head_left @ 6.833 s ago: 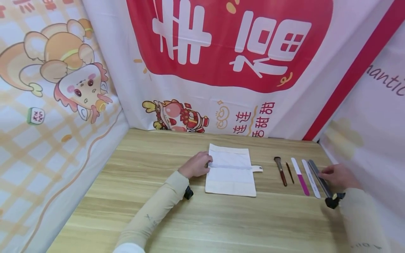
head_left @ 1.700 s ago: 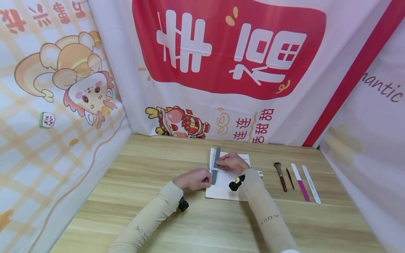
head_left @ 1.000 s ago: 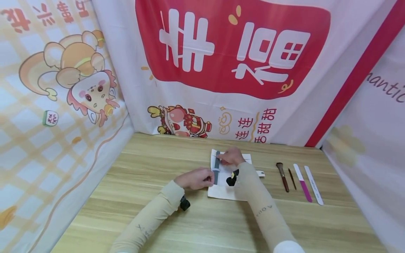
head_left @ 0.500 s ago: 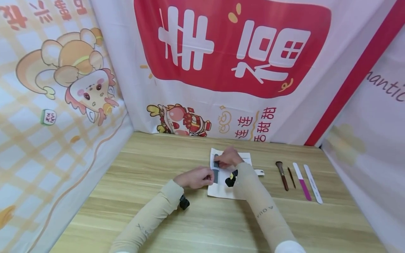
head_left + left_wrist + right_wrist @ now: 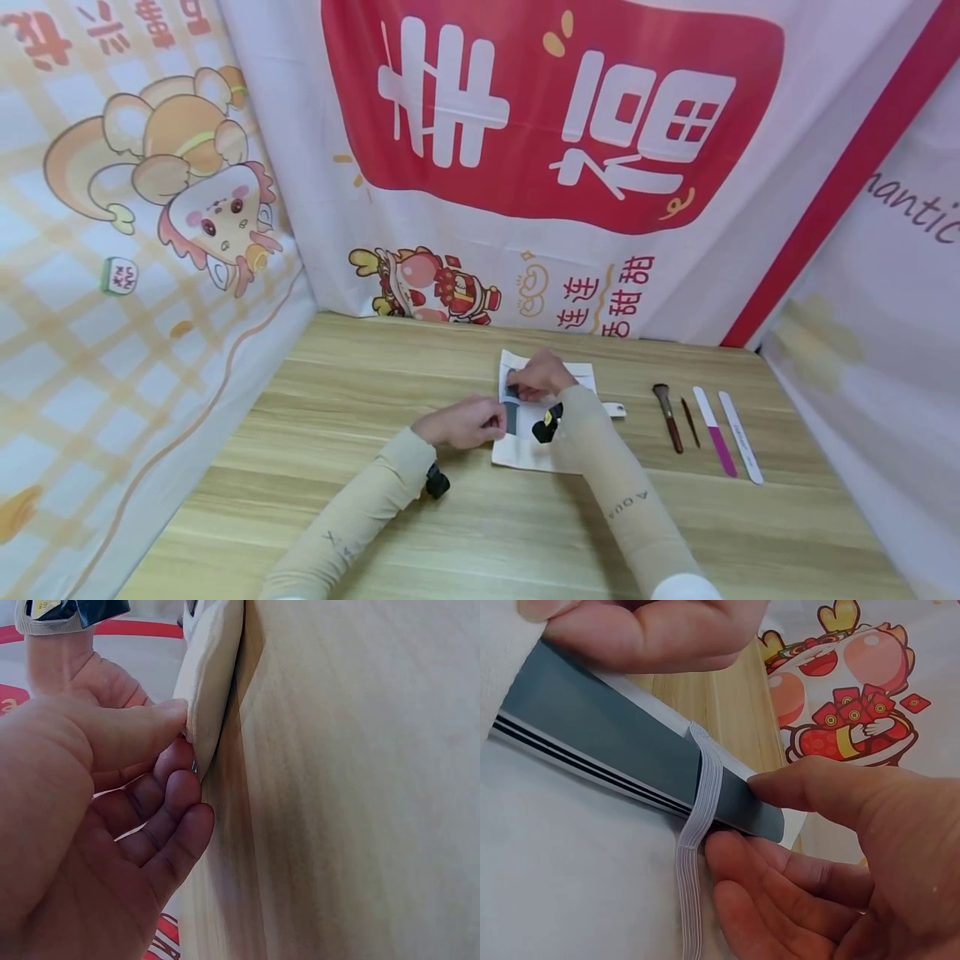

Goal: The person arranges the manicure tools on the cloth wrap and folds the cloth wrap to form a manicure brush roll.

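Pouch (image 5: 536, 454), the white fabric kind, is lying opened out just below and right of centre in the head view, snap tab poking out toward the right of the frame. Grey nail file (image 5: 622, 720) is on the left part of it, running under a white elastic band (image 5: 707, 787), with an end sticking out past the band on each side.

Right hand (image 5: 546, 375) has the far end pinched between thumb and fingers, so pretty narrow. Left hand (image 5: 471, 421) is pinching the pouch's left edge, right by the near end of the file; can't really tell if it's gripping the file too.

Off in the right of the frame, lined up on the wood table (image 5: 480, 550), you've got a brush (image 5: 667, 418), a skinny brown stick (image 5: 691, 422), a white-and-magenta file (image 5: 716, 432) and a white file (image 5: 741, 437), none of them touching. Printed cloth backdrop (image 5: 442, 212) fills the top.
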A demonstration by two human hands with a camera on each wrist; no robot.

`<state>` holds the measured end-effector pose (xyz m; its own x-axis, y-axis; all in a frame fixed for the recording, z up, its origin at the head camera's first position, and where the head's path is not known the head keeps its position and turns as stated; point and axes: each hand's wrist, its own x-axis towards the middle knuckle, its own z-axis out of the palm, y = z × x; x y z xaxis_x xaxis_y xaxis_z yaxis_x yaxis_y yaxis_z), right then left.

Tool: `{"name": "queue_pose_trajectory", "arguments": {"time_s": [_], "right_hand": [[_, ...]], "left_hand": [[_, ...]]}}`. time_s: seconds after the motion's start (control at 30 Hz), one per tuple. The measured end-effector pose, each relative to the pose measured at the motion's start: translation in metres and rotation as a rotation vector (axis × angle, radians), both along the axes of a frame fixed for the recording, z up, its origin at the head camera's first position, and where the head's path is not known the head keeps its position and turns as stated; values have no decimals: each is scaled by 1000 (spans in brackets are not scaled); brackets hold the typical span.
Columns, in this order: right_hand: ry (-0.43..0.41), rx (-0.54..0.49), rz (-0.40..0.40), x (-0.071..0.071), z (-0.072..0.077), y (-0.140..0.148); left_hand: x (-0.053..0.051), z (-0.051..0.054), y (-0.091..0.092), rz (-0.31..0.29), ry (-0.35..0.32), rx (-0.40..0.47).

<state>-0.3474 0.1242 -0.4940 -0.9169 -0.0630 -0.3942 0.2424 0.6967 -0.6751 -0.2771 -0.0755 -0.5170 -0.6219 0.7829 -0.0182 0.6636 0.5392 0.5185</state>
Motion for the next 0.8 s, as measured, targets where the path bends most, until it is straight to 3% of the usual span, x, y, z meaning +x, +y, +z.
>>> {"name": "queue_pose_trajectory", "arguments": {"time_s": [0.27, 0.47, 0.63, 0.8], "right_hand": [[-22, 6, -46, 5, -2, 11], [15, 49, 31, 9, 8, 21], [113, 96, 97, 17, 28, 55], [316, 185, 162, 37, 40, 124]], "left_hand": [[-1, -1, 10, -23, -15, -7], [-12, 7, 9, 9, -86, -9], [-27, 16, 13, 80, -48, 33], [-44, 18, 24, 123, -8, 37]]}}
